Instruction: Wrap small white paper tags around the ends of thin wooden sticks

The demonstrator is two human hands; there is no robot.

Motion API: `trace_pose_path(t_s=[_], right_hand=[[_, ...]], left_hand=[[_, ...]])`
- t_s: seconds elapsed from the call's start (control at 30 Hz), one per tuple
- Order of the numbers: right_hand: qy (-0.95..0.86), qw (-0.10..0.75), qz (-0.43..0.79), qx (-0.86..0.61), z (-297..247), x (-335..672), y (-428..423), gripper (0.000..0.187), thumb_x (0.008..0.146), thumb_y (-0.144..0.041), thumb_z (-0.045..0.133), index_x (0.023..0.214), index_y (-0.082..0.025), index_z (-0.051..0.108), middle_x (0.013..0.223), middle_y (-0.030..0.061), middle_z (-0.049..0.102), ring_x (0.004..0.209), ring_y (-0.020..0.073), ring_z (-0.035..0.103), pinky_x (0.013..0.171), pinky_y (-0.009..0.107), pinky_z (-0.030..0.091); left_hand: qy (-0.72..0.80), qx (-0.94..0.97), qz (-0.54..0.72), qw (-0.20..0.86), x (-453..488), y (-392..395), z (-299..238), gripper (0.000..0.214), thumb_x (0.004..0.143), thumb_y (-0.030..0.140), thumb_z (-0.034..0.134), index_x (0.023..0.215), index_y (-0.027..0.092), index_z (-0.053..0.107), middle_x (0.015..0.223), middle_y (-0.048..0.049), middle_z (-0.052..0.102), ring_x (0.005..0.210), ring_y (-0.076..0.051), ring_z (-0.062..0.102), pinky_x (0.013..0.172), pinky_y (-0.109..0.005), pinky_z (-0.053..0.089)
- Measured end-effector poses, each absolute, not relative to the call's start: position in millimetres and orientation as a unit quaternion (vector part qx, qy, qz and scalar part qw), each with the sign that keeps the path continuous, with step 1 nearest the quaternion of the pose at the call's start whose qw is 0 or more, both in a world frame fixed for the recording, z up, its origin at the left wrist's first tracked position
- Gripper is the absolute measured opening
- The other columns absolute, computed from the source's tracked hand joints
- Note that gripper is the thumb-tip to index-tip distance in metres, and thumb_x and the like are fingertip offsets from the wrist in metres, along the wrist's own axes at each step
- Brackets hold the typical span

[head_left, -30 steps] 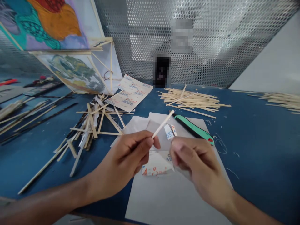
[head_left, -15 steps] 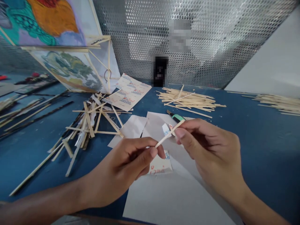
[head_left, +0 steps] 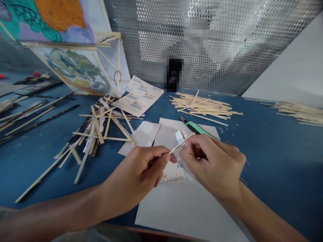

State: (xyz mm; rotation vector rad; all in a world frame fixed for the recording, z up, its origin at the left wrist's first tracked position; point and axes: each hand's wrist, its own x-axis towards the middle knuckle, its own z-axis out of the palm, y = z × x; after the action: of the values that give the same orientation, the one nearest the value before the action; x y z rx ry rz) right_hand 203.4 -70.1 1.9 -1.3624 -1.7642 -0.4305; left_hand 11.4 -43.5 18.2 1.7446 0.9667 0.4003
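Bare hands meet over a cluttered blue desk (head_left: 275,158), where a thin wooden stick (head_left: 179,144) slants up to the right above a sheet of white paper (head_left: 174,208). The left hand (head_left: 140,174) has its near end in a pinching grip, thumb against fingers; the right hand (head_left: 214,161) is curled in at the far end, fingers bunched, though whether that grip pinches the stick or some small thing besides cannot be told. The step in hand appears to be working the stick's far end by touch; the next move, by the look of it, calls for a steady left pinch and light right fingers, since so slim a piece could snap. Half a second earlier, the right thumb and forefinger pinched the stick's tip; now the hand has curled tighter, and the tip shows over its fingers. More of the green-and-black knife (head_left: 202,130) shows behind the right hand than in that frame. A printed scrap (head_left: 173,176) lies on the paper beneath the hands, and a pile of sticks (head_left: 205,106) sits farther back, much as before.
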Motion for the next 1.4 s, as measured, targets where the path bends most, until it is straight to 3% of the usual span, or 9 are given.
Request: trace_pose_path(t_s=[0.27,0.47,0.6,0.7,0.8,0.9,1.03,1.17,1.4], right_hand=[[-0.859,0.413,-0.013,-0.301,-7,179,-100,0.015,0.073,-0.011,0.05,0.062,-0.02,0.053,0.054,-0.0035,0.049,0.049,0.0109,0.041,0.054,0.03,0.036],[-0.901,0.18,0.327,-0.221,0,190,-99,0.027,0.081,-0.02,0.061,0.058,-0.02,0.047,0.049,-0.0091,0.048,0.046,0.0063,0.036,0.052,0.024,0.033],[-0.904,0.164,0.331,-0.215,0,194,-91,0.037,0.088,-0.027,0.06,0.055,-0.019,0.043,0.048,-0.0082,0.044,0.046,0.0066,0.035,0.05,0.024,0.028],[-0.858,0.241,0.217,-0.399,0,206,-75,0.036,0.093,-0.034,0.057,0.061,-0.019,0.051,0.053,-0.0055,0.051,0.049,0.0075,0.041,0.052,0.026,0.028],[-0.731,0.265,0.038,-0.627,-4,225,-51,0.023,0.093,-0.042,0.058,0.089,-0.02,0.065,0.067,-0.0001,0.063,0.055,0.0129,0.05,0.055,0.029,0.029],[-0.699,0.211,0.021,-0.683,-11,241,-33,0.038,0.092,-0.043,0.057,0.121,-0.019,0.063,0.086,0.0063,0.072,0.071,0.0206,0.061,0.06,0.031,0.035],[-0.73,0.168,0.088,-0.657,-16,246,-26,0.023,0.091,-0.032,0.056,0.107,-0.021,0.069,0.095,0.0069,0.072,0.078,0.0202,0.063,0.065,0.032,0.039],[-0.733,0.216,0.162,-0.625,-2,240,-36,0.011,0.089,-0.031,0.061,0.092,-0.021,0.063,0.08,-0.0003,0.065,0.066,0.0139,0.054,0.061,0.028,0.038],[-0.737,0.31,0.323,-0.506,15,219,-63,0.019,0.094,-0.036,0.063,0.082,-0.022,0.057,0.074,-0.0048,0.056,0.066,0.0108,0.048,0.058,0.025,0.037]], left_hand=[[0.425,0.683,0.256,0.536,10,-18,18,0.032,0.104,0.041,0.043,0.098,0.019,0.065,0.049,0.0089,0.047,0.041,-0.004,0.037,0.042,-0.015,0.027],[0.384,0.635,0.273,0.612,8,-18,21,0.032,0.101,0.044,0.049,0.098,0.017,0.066,0.051,0.0078,0.045,0.04,-0.004,0.032,0.039,-0.015,0.025],[0.357,0.583,0.276,0.676,8,-18,20,0.028,0.101,0.038,0.049,0.096,0.017,0.067,0.051,0.0072,0.043,0.04,-0.004,0.028,0.037,-0.015,0.022],[0.324,0.53,0.289,0.728,7,-18,19,0.025,0.1,0.027,0.045,0.099,0.016,0.068,0.054,0.0064,0.044,0.043,-0.004,0.024,0.039,-0.016,0.02],[0.319,0.485,0.31,0.753,7,-18,19,0.02,0.098,0.022,0.047,0.105,0.017,0.066,0.058,0.0061,0.047,0.045,-0.004,0.022,0.042,-0.016,0.02],[0.338,0.468,0.3,0.759,9,-19,19,0.016,0.099,0.026,0.051,0.105,0.017,0.063,0.062,0.0068,0.046,0.046,-0.003,0.02,0.043,-0.016,0.018],[0.367,0.493,0.233,0.753,15,-20,18,0.017,0.098,0.03,0.057,0.108,0.016,0.059,0.063,0.0088,0.043,0.044,-0.001,0.017,0.042,-0.016,0.013],[0.384,0.534,0.22,0.72,17,-20,15,0.022,0.096,0.027,0.058,0.117,0.022,0.054,0.064,0.0105,0.042,0.042,-0.001,0.017,0.042,-0.018,0.014],[0.359,0.654,0.221,0.628,12,-25,23,0.047,0.079,0.032,0.079,0.117,0.023,0.053,0.077,0.0068,0.048,0.061,-0.008,0.04,0.053,-0.02,0.035]])
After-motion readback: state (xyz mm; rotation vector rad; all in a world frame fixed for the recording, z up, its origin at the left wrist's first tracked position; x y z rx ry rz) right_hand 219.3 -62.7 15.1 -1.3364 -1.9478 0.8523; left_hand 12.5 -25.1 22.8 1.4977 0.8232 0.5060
